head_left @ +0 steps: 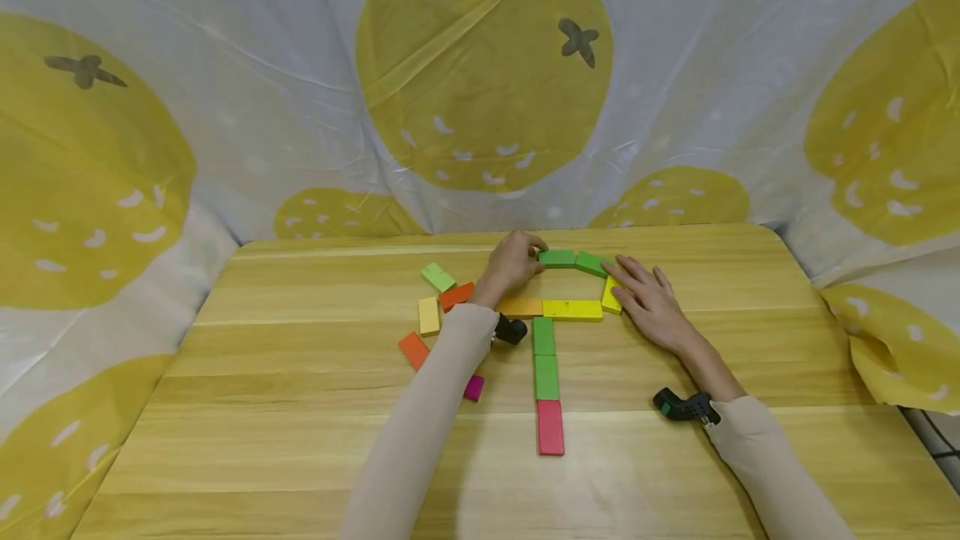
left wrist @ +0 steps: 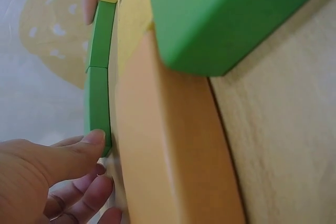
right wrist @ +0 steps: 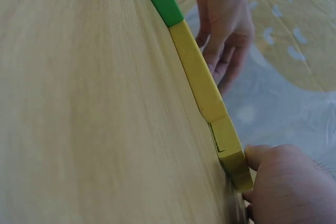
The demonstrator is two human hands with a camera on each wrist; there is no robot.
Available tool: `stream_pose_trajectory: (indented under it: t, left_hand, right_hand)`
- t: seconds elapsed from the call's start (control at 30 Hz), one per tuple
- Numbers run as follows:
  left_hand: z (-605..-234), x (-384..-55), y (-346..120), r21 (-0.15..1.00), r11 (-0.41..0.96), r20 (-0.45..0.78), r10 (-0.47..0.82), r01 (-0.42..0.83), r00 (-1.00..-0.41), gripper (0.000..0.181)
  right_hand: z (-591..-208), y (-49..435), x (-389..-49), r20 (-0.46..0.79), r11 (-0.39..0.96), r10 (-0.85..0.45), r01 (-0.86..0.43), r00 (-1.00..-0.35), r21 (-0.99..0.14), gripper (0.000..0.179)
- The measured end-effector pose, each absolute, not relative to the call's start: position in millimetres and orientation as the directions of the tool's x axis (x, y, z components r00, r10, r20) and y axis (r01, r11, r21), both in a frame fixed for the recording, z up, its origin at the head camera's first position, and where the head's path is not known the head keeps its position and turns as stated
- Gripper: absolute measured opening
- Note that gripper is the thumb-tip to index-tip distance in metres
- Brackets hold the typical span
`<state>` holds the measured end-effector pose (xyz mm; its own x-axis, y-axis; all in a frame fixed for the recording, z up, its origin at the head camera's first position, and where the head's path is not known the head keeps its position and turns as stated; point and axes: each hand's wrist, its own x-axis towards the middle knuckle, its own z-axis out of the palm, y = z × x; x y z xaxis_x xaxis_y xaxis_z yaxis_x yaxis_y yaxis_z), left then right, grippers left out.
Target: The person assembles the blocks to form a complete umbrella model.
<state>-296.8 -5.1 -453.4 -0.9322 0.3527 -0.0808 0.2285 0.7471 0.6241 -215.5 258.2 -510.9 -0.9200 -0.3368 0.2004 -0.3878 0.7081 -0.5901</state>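
Toward the table's far side, my left hand point(head_left: 512, 261) pinches the left end of a green block point(head_left: 557, 258), its thumb point(left wrist: 94, 139) on the near face. A second green block point(head_left: 592, 263) adjoins that one on the right, angled downward. My right hand point(head_left: 651, 307) has its fingers spread, touching the outer side of this curve at the second green block and a short yellow block point(head_left: 611, 294). Below the curve lie a long yellow block point(head_left: 572, 311) and an orange block point(head_left: 521, 307), end to end. Two green blocks point(head_left: 545, 357) and a pinkish-red block point(head_left: 551, 427) form a column beneath.
Left of the left forearm, loose blocks lie scattered: light green point(head_left: 438, 277), red-orange point(head_left: 457, 297), cream point(head_left: 429, 316), orange point(head_left: 414, 350) and magenta point(head_left: 474, 388), the last partly behind the sleeve. A fruit-print cloth point(head_left: 480, 207) hangs along the wooden table's point(head_left: 300, 407) back edge.
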Motion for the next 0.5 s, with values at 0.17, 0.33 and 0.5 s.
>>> stream_pose_trajectory:
  t: [0.17,0.33,0.5]
  left_hand:
    - [-452.3,-298.0,-7.1,0.631,0.741,-0.096,0.369,0.230,-0.924,0.048]
    - [-446.4,-288.4,-26.7,0.624,0.731,-0.104,0.429,0.277,-0.897,0.046]
    - [-430.2,-275.9,-66.9,0.582,0.748,-0.122,0.468,0.319,-0.875,0.036]
  right_hand:
    - [-511.3,260.1,-215.5,0.203,0.710,-0.332,-0.386,-0.921,-0.589,0.049]
    - [-512.4,260.0,-215.6,0.201,0.707,-0.332,-0.385,-0.921,-0.593,0.049]
    - [-512.2,259.9,-216.3,0.195,0.712,-0.333,-0.382,-0.923,-0.590,0.049]
